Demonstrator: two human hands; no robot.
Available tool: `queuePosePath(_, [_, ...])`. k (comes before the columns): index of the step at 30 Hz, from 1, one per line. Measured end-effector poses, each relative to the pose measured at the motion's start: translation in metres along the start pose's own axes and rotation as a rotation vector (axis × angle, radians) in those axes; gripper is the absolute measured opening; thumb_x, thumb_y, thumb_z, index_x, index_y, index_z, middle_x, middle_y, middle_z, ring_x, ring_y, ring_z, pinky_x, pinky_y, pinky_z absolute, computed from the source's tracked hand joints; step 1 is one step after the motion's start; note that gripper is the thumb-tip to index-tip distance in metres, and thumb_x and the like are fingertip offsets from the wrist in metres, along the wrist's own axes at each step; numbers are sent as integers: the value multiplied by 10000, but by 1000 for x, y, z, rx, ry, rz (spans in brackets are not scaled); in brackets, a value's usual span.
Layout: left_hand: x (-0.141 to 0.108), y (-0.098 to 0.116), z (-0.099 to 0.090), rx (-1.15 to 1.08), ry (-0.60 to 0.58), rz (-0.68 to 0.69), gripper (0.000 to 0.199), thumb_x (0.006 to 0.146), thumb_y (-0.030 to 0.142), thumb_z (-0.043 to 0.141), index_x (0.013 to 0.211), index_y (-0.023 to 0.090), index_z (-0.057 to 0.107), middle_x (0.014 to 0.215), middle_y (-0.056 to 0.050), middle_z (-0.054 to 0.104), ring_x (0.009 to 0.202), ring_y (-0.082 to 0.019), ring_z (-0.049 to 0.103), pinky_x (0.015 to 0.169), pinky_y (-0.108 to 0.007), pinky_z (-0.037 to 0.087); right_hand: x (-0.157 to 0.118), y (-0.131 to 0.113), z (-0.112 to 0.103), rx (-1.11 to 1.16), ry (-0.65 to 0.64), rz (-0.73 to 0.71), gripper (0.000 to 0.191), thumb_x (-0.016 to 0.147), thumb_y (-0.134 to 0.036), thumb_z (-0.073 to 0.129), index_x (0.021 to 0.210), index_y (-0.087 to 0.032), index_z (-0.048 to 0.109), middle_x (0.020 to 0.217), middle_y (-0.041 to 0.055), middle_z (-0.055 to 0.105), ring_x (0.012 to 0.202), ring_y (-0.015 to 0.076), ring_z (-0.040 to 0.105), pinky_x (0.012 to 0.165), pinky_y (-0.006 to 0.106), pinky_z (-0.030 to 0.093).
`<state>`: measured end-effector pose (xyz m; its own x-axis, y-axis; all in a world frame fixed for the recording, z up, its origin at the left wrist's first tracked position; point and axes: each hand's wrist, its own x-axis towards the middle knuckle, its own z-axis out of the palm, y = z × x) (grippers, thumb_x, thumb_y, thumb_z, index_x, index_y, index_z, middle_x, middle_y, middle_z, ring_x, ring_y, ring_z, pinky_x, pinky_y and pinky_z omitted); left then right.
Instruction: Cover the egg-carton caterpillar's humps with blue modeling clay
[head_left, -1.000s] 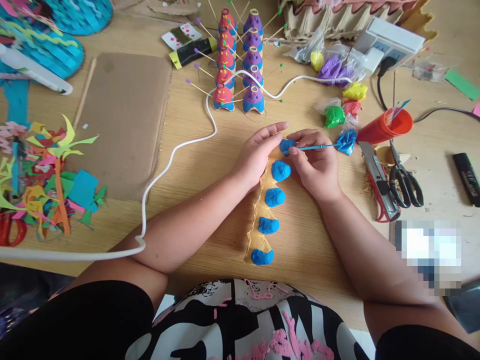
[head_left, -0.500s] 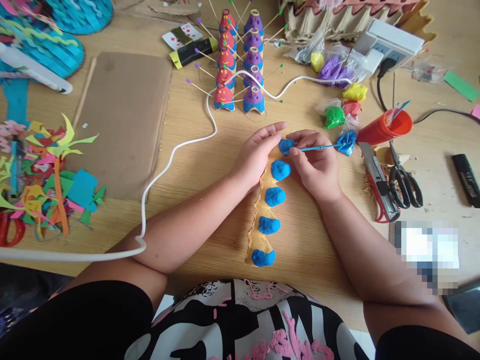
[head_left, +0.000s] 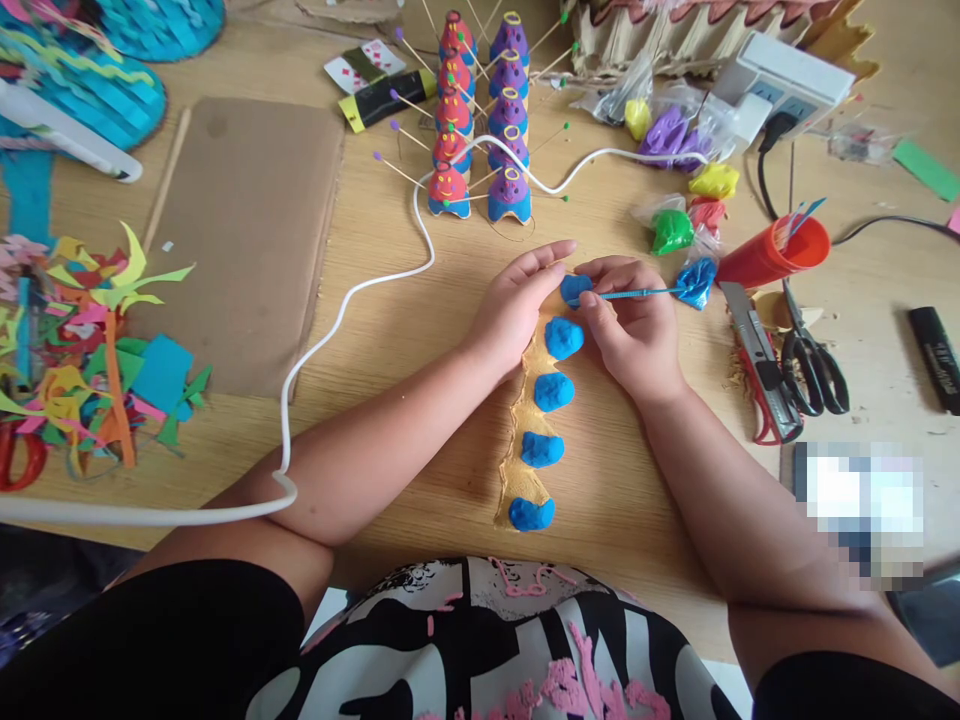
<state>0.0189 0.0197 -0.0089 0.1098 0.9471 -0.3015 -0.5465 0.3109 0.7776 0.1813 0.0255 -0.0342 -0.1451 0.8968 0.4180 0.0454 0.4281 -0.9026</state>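
A yellow-brown egg-carton strip (head_left: 520, 462) lies lengthwise before me, with several blue clay lumps (head_left: 554, 391) pressed along its right side. My left hand (head_left: 517, 305) is around the strip's far end, its fingers stretched and the thumb beside the farthest blue lump (head_left: 575, 290). My right hand (head_left: 631, 325) pinches a thin blue modelling tool (head_left: 637, 293) between thumb and fingers. The tool's tip reaches the farthest lump; its other end points right, toward a small bag of blue clay (head_left: 696, 283).
Two rows of painted carton figures (head_left: 450, 188) with pins stand at the back. A white cable (head_left: 352, 290) crosses the table and my left forearm. Paper scraps (head_left: 97, 370) and cardboard (head_left: 240, 250) lie left; a red cup (head_left: 772, 250), utility knife (head_left: 761, 360) and scissors (head_left: 814, 370) lie right.
The whole view has shifted very slightly. My hands, the tool and the strip keep nearly the same places relative to each other.
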Motion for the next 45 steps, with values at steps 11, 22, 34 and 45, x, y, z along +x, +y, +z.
queuePosePath(11, [-3,2,3,15,7,4,274,1071,228,656,1332,223,739,1330,-46,792,1577,-314,611,1355,-538,471,0,1,1,9,13,-6,400,916,-658,861,951,-310,666,1077,16,774,1061,236,763,1062,519,672])
queuePosePath(22, [-1,-2,-1,37,-19,37,273,1085,229,629,1333,246,741,1265,-6,815,1516,-266,660,1335,-495,496,-1,-6,0,25,21,8,385,947,-668,821,956,-318,660,1112,30,796,1063,255,776,1015,523,689])
queuePosePath(34, [-2,-1,2,42,39,16,385,1085,301,662,1468,276,686,1426,-24,760,1605,-303,578,1372,-543,444,-1,-4,1,6,33,-13,366,954,-644,826,939,-316,663,1095,28,797,1077,251,778,1014,517,691])
queuePosePath(45, [-3,0,2,26,25,10,287,1078,233,657,1356,242,730,1366,-19,772,1591,-298,589,1374,-539,445,-2,-3,1,23,23,20,375,941,-646,841,968,-315,668,1106,23,781,1102,248,767,1058,531,680])
